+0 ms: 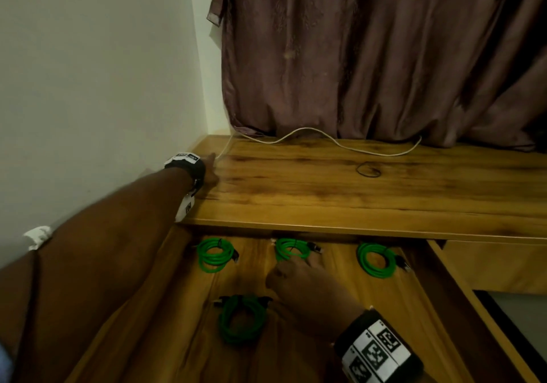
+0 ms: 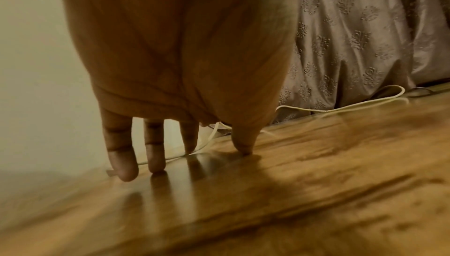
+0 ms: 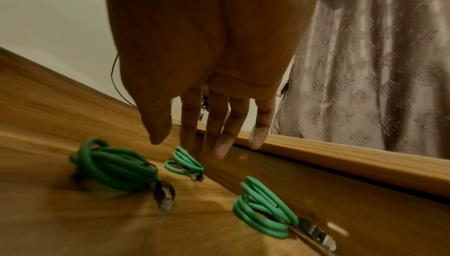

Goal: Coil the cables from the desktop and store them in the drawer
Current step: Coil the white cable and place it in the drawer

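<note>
Four coiled green rubbery cables (image 1: 215, 254) sit in the open wooden drawer (image 1: 165, 308), right hand (image 1: 307, 288) relaxed above them, left hand (image 1: 208, 172) flat on the desk (image 1: 355, 193) by the limp white cord (image 1: 340, 142), probably light, best pinched at its end.

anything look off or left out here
Yes: a white cable lies loose and uncoiled along the desktop by the curtain, while four green coils, such as the nearest coil, sit neatly in the drawer.

Left hand (image 1: 210, 172): arm stretched forward, fingers (image 2: 124, 165) held straight and spread, nothing gripped.
Right hand (image 1: 307, 282): reached forward, palm down, fingers (image 3: 220, 144) extended, nothing gripped.
</note>
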`<state>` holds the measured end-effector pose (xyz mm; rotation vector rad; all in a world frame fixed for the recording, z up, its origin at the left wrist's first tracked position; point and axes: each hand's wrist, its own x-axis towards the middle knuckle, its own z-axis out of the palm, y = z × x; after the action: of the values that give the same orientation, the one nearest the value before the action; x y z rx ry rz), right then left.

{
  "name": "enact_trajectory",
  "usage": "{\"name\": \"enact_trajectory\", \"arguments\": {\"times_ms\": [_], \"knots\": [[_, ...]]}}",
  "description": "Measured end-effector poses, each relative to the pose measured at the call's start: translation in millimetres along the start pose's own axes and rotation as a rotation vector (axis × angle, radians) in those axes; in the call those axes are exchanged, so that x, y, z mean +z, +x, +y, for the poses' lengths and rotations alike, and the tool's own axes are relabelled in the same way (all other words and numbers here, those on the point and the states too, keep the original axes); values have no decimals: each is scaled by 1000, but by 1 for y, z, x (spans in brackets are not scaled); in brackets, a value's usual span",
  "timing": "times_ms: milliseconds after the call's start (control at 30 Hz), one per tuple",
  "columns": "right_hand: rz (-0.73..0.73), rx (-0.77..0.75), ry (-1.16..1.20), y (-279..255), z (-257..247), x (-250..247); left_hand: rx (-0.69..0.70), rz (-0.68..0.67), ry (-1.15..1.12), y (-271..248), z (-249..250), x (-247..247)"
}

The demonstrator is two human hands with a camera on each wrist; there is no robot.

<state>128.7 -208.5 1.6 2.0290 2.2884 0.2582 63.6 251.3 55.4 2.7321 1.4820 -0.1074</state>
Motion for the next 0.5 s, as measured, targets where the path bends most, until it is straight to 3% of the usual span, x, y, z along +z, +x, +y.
{"name": "enact_trajectory", "arguments": {"times_ms": [133, 300, 500], "knots": [[39, -36, -1, -1, 4, 12, -20, 79, 28, -26, 19, -15], [33, -28, 54, 0, 2, 5, -11, 57, 115, -22, 15, -5], [33, 64, 83, -3, 2, -4, 181, 299, -190, -113, 73, -28]]}}
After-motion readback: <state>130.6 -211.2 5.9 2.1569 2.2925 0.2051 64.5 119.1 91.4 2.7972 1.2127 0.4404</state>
